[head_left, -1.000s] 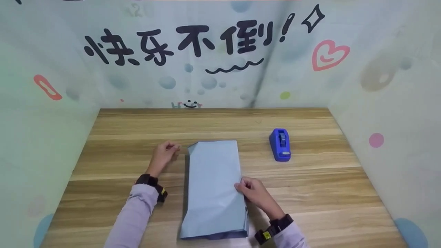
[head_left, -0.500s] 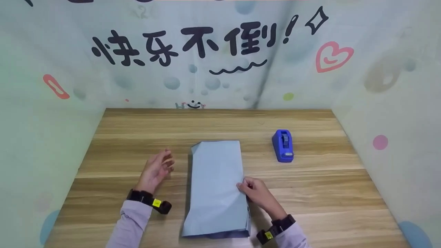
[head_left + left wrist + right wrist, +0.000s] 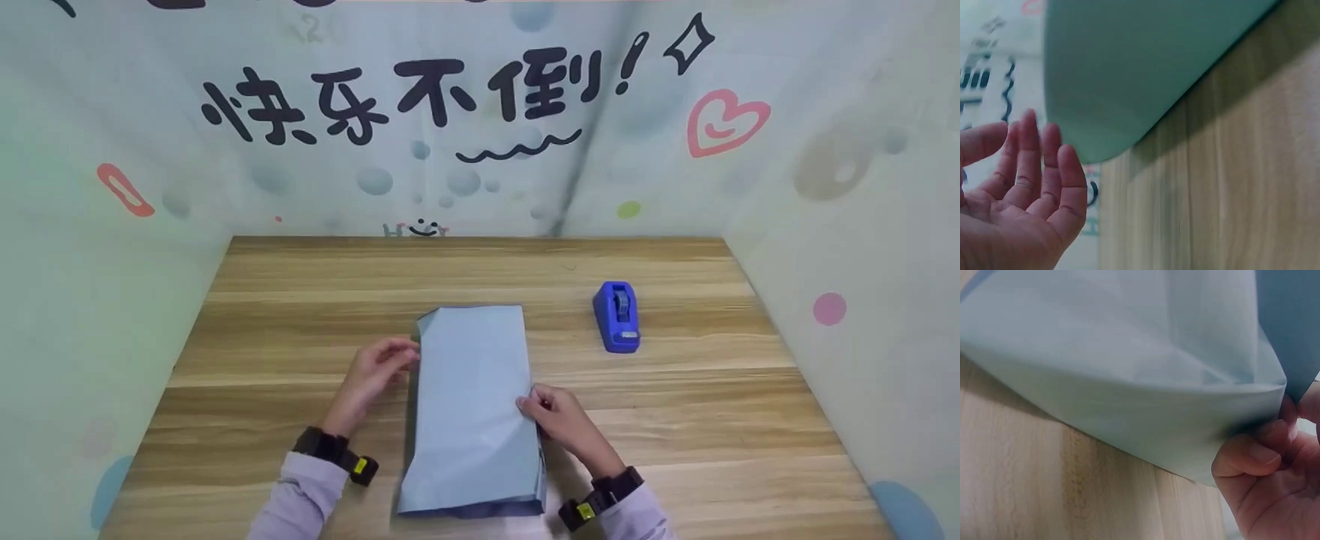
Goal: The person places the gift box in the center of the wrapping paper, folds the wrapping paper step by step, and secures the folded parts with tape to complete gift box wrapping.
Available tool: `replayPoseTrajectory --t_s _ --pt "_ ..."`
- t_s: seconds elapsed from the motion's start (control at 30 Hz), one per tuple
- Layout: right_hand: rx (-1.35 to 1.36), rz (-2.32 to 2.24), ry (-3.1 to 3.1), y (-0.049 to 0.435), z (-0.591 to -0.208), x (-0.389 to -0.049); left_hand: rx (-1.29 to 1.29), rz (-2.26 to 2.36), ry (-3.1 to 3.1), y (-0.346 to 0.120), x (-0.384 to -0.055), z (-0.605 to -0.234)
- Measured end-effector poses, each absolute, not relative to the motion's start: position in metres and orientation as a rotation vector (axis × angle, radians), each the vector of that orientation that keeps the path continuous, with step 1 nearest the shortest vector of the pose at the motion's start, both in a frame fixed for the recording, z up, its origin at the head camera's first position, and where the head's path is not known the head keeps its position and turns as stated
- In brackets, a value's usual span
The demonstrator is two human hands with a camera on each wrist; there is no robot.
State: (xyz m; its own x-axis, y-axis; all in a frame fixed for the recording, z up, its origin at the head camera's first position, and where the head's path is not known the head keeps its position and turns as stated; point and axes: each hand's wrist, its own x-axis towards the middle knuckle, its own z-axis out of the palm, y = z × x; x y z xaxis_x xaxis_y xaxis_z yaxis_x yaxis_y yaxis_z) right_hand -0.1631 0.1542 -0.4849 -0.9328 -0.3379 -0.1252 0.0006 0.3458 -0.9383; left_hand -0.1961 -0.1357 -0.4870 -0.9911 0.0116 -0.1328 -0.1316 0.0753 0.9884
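Observation:
A light blue folded paper packet [image 3: 472, 405] lies lengthwise on the wooden table, raised a little, with a creased fold at its far left corner and a loose near end. My left hand [image 3: 373, 379] is at its far left side, fingertips close to the edge. In the left wrist view that hand [image 3: 1027, 208] has loosely bent fingers and an empty palm; whether it touches the paper I cannot tell. The right hand [image 3: 566, 424] pinches the right edge between thumb and fingers. Up close, the right wrist view shows the pinched paper's fold [image 3: 1224, 388] beside the thumb.
A blue tape dispenser [image 3: 617, 319] stands right of the packet, toward the back. Printed cloth walls [image 3: 480, 187] border the wooden tabletop [image 3: 285, 277] at the back and both sides.
The left hand first drew back from the packet's far left corner and opened, then came in again to its left edge. The right hand keeps its pinch; the packet stays put.

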Motion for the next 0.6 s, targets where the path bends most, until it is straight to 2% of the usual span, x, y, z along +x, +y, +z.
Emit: replayPoseTrajectory --t_s 0.17,0.37,0.6 --pt "-0.287 -1.605 2.339 0.157 -0.5 -0.169 0.232 1.694 2.664 -0.108 -0.176 -0.487" --pt "-0.263 -1.69 2.255 0.153 -0.487 -0.164 0.676 0.884 3.023 -0.085 -0.151 -0.495" --pt "-0.15 -1.76 2.317 0.145 -0.473 -0.152 0.887 0.349 3.091 -0.067 -0.138 -0.498"
